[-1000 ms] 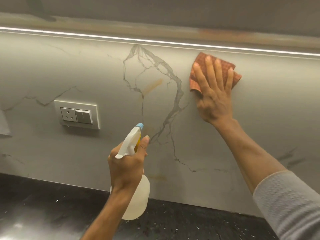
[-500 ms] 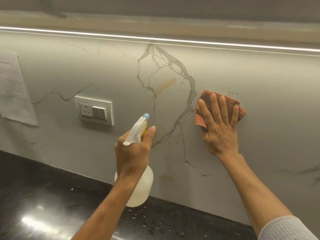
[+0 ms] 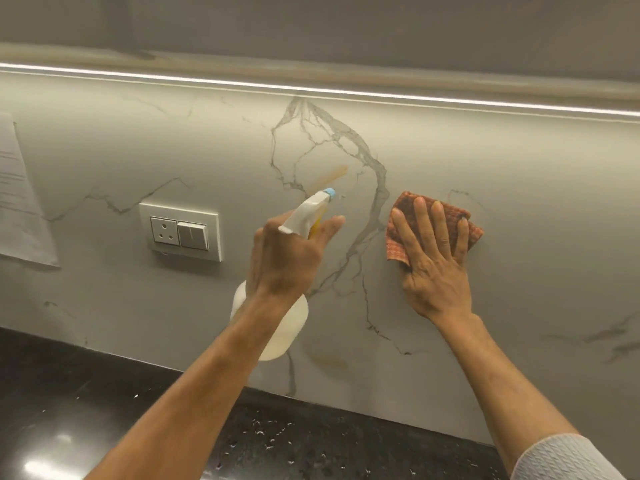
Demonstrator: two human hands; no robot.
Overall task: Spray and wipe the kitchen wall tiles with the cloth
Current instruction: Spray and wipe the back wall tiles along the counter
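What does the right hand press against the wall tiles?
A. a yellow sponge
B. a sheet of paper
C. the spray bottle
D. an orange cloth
D: the right hand lies flat, fingers straight, on the orange cloth against the wall tiles, while the spray bottle is held in the left hand.

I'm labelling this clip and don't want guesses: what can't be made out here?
Head view:
- trigger of the spray bottle: hidden by the grip of the left hand.
- middle of the cloth: covered by the right hand.
- paper sheet: cut by the left edge, print too small to read.
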